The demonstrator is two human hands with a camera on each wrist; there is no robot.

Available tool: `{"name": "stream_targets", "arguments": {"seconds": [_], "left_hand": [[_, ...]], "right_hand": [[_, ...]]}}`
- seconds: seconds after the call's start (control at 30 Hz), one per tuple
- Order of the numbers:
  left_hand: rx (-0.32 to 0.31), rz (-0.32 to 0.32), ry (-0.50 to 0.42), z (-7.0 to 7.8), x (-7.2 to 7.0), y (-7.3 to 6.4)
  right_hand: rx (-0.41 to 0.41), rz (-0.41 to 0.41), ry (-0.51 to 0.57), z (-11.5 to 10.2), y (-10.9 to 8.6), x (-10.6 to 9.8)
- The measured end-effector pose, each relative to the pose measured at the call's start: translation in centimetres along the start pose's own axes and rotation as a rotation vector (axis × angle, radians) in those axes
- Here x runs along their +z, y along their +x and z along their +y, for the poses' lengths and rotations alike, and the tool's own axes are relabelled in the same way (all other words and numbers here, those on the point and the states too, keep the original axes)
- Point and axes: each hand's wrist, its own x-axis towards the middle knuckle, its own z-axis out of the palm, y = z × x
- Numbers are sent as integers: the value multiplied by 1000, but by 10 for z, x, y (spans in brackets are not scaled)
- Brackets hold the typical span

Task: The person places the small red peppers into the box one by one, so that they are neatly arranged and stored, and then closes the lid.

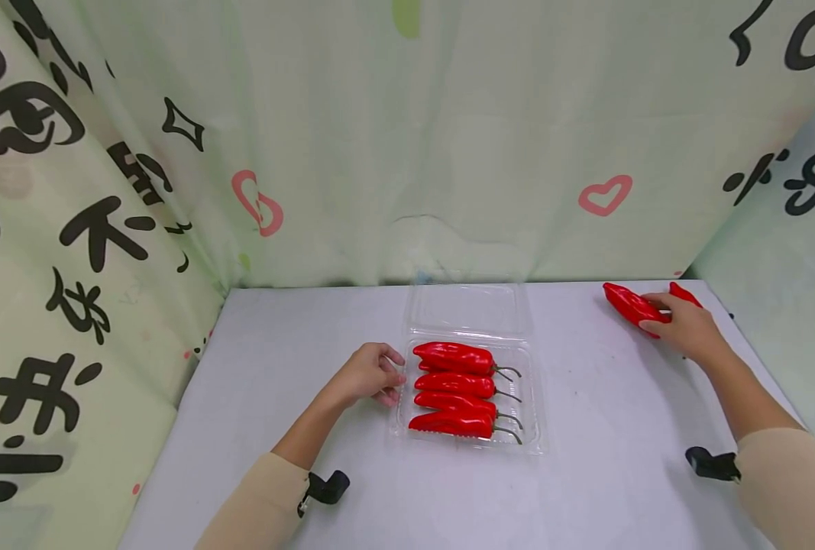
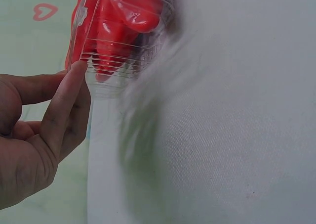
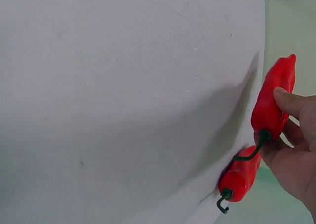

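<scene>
A clear plastic box (image 1: 534, 428) lies on the table with its lid (image 1: 469, 309) folded back toward the curtain. Inside, several red chili peppers (image 1: 454, 383) lie side by side, green stems to the right. My left hand (image 1: 373, 373) pinches the box's left rim between thumb and fingers, seen closely in the left wrist view (image 2: 54, 115). At the table's back right, my right hand (image 1: 685, 325) grips a red chili pepper (image 3: 274, 100) by its body, green stem hanging free. Another red chili pepper (image 3: 240, 177) rests on the table just beyond that hand, partly hidden by it.
The white table (image 1: 297, 328) ends at a pale green curtain (image 1: 489, 153) with printed hearts and black characters, which also hangs at both sides. Small black wrist cameras, one (image 1: 328, 487) at the left sleeve and one (image 1: 713, 464) at the right, stick out inward.
</scene>
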Motion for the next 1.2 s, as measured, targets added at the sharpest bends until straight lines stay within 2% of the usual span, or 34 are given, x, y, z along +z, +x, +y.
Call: {"name": "stream_targets", "arguments": {"seconds": [0.4,0.8,1.03,1.2], "left_hand": [[4,-4,-19,0,0,-2],[15,-34,-91,-2,-1,-2],[14,-31,-102,-2,-2,-1],[12,-28,-98,-2,-2,-1]], "right_hand": [[-82,-16,-7,-23,-14,-2],[-160,-56,18,-57,-26,-3],[-225,-46,32,-79,-31,0],[-242,-55,43,-93,-35,-1]]}}
